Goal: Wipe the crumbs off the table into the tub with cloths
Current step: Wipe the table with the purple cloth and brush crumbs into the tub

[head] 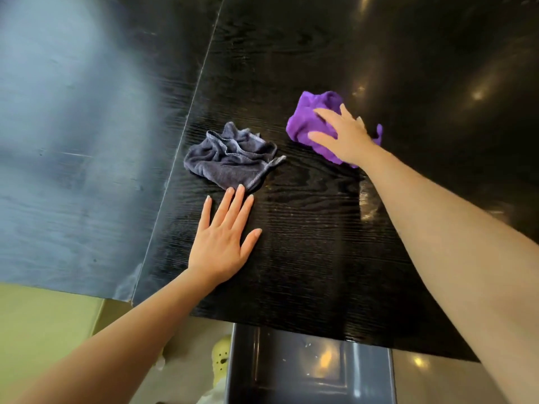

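Note:
A crumpled grey cloth (pixel 230 157) lies on the glossy black table (pixel 306 258), left of centre. My left hand (pixel 224 237) rests flat on the table just in front of it, fingers spread, fingertips touching the cloth's near edge. A purple cloth (pixel 309 123) lies further right. My right hand (pixel 341 132) presses down on it with fingers spread over the fabric. A dark grey tub (pixel 245 368) sits below the table's near edge, with a few pale crumbs on its bottom. Faint pale specks show on the table between my arms.
A seam (pixel 180 135) runs diagonally down the table, splitting a bluish reflective left panel from the black right panel. Below the near edge are a pale green floor (pixel 43 322) and a yellowish perforated shoe (pixel 220 360) left of the tub.

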The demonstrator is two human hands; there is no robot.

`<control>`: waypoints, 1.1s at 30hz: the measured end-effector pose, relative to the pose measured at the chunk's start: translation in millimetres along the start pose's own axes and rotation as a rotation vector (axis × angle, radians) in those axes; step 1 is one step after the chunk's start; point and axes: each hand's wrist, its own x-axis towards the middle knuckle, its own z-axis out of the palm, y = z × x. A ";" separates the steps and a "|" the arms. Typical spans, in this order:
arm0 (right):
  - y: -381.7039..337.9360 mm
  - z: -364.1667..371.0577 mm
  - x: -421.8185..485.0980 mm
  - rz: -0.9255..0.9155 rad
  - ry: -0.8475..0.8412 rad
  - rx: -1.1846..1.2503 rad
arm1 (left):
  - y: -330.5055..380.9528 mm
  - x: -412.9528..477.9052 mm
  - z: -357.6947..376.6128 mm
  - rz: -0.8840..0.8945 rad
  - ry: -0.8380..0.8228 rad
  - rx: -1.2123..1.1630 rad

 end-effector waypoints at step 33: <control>-35.3 -9.6 -228.3 0.004 0.192 0.630 | 2.3 1.4 -4.8 -0.022 -0.037 0.014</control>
